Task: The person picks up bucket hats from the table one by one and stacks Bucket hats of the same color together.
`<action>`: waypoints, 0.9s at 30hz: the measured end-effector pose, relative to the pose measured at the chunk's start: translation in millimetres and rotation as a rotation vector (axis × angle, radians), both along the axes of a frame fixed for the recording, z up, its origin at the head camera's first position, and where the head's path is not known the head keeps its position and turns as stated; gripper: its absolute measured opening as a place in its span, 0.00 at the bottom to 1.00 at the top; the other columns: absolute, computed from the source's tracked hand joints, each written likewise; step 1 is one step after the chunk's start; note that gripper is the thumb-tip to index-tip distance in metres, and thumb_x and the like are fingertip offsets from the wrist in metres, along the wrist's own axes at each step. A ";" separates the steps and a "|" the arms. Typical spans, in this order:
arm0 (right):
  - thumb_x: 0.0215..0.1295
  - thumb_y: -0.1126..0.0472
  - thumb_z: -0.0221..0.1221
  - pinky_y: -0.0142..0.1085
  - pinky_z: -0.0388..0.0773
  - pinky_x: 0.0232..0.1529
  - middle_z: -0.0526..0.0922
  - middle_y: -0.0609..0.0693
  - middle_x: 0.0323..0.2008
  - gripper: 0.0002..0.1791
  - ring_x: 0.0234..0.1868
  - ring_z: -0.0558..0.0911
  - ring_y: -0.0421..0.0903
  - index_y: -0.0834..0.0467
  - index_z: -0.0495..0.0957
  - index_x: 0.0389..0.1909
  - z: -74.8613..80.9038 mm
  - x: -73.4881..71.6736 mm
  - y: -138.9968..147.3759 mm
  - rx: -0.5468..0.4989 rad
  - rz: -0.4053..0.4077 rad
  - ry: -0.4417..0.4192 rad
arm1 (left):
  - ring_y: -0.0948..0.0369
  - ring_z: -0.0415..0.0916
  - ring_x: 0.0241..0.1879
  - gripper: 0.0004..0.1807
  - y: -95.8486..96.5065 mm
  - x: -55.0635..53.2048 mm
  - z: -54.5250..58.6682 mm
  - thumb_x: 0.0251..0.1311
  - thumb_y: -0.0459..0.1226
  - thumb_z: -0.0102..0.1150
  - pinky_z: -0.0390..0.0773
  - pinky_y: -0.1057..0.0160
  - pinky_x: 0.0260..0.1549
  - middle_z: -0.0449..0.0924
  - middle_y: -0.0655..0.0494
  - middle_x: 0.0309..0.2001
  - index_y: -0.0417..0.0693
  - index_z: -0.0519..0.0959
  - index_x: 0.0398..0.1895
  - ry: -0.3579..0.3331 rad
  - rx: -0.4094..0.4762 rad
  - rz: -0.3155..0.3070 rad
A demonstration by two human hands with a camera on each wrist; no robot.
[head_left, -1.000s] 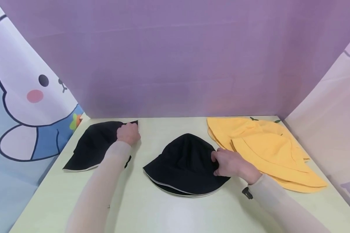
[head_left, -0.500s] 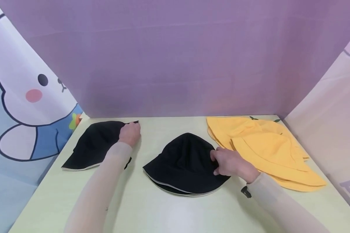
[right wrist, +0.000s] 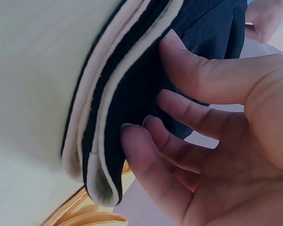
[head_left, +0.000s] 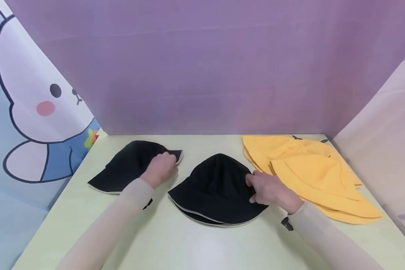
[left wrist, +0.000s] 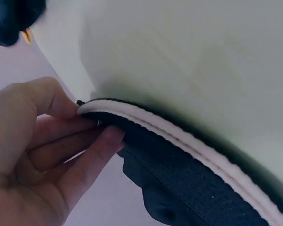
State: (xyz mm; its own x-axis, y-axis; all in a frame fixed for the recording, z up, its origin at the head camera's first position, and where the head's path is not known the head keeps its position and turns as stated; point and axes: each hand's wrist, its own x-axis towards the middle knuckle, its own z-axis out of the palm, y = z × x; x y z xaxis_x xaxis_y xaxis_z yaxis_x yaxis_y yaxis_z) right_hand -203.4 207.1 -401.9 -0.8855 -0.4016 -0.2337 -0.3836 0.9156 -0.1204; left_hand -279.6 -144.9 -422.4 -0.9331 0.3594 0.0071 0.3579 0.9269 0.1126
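Where it lies folded at mid-desk (head_left: pixel 195 247), the black hat (head_left: pixel 216 187) shows pale piping, the right hand (head_left: pixel 268 189) gripping its right brim; farther left, the left hand (head_left: pixel 162 168) apparently pinches a second black hat (head_left: pixel 128 167).

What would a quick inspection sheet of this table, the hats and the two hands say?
Surface: pale green table, matte.
Job's things: folded black fabric bucket hat on the left; black bucket hat stack in the middle, pale edge trim.
Clutter: pile of yellow fabric hats at right.
Hands: left hand pinches the left hat's brim; right hand grips the middle stack's edge.
Cables: nothing seen.
Surroundings: purple backdrop; cartoon rabbit curtain at left.
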 end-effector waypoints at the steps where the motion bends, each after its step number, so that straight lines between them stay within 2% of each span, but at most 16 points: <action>1: 0.49 0.56 0.78 0.47 0.75 0.35 0.72 0.46 0.36 0.22 0.34 0.76 0.45 0.51 0.74 0.37 -0.5 0.3 0.3 -0.001 0.003 0.003 | 0.53 0.75 0.22 0.12 1.9 3.8 0.2 0.54 0.32 0.60 0.79 0.48 0.28 0.75 0.50 0.21 0.47 0.74 0.15 0.003 0.002 -0.015; 6: 0.50 0.57 0.78 0.47 0.74 0.34 0.72 0.46 0.36 0.22 0.34 0.75 0.45 0.51 0.73 0.37 -1.5 1.3 0.7 -0.009 -0.001 0.013 | 0.53 0.74 0.20 0.15 6.7 22.9 1.6 0.54 0.31 0.59 0.78 0.49 0.27 0.74 0.52 0.18 0.49 0.72 0.11 0.027 0.002 -0.104; 11: 0.51 0.57 0.77 0.44 0.73 0.32 0.72 0.46 0.36 0.21 0.35 0.75 0.44 0.51 0.74 0.38 -3.3 1.8 2.1 -0.020 -0.008 0.022 | 0.56 0.71 0.17 0.20 5.1 35.7 -0.9 0.56 0.30 0.60 0.77 0.51 0.23 0.69 0.56 0.14 0.51 0.68 0.08 0.076 -0.001 -0.172; 15: 0.51 0.58 0.77 0.43 0.74 0.32 0.72 0.47 0.36 0.20 0.35 0.74 0.45 0.53 0.76 0.39 -5.1 5.6 1.7 -0.027 -0.016 0.042 | 0.60 0.66 0.16 0.24 -1.4 41.3 -2.5 0.57 0.30 0.59 0.73 0.56 0.22 0.63 0.61 0.12 0.53 0.66 0.06 0.067 0.060 -0.161; 19: 0.52 0.62 0.75 0.43 0.75 0.33 0.73 0.49 0.36 0.18 0.34 0.73 0.47 0.55 0.77 0.39 -2.5 9.0 -1.2 -0.035 -0.016 0.062 | 0.63 0.62 0.17 0.22 -10.6 43.9 -1.6 0.61 0.30 0.58 0.70 0.60 0.23 0.62 0.63 0.14 0.52 0.68 0.09 0.018 0.142 -0.163; 23: 0.56 0.65 0.71 0.42 0.74 0.33 0.74 0.50 0.34 0.11 0.33 0.73 0.47 0.56 0.77 0.35 6.7 9.0 -11.4 -0.035 0.011 0.054 | 0.65 0.67 0.22 0.16 -27.7 43.8 0.9 0.66 0.33 0.59 0.74 0.58 0.30 0.70 0.64 0.20 0.52 0.78 0.18 0.008 0.192 -0.140; 25: 0.59 0.66 0.68 0.42 0.74 0.32 0.74 0.49 0.31 0.09 0.32 0.73 0.47 0.55 0.77 0.30 13.3 6.7 -19.2 -0.031 0.024 0.047 | 0.64 0.69 0.24 0.12 -39.6 42.7 2.9 0.67 0.35 0.60 0.76 0.56 0.33 0.73 0.63 0.24 0.52 0.80 0.23 0.032 0.199 -0.114; 27: 0.62 0.66 0.66 0.42 0.73 0.30 0.74 0.48 0.28 0.11 0.30 0.73 0.47 0.54 0.75 0.25 20.8 3.0 -28.7 -0.026 0.036 0.044 | 0.63 0.71 0.25 0.09 -53.0 41.0 5.3 0.67 0.35 0.60 0.77 0.54 0.33 0.76 0.62 0.26 0.51 0.82 0.26 0.055 0.198 -0.086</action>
State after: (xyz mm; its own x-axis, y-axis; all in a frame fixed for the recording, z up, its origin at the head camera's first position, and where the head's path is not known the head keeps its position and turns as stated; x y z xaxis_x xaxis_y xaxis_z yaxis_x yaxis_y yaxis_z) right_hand -200.4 178.4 -381.1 -0.8795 -0.4391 -0.1835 -0.4218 0.8978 -0.1266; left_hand -238.6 -197.9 -417.0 -0.8952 0.4246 0.1355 0.4457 0.8542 0.2677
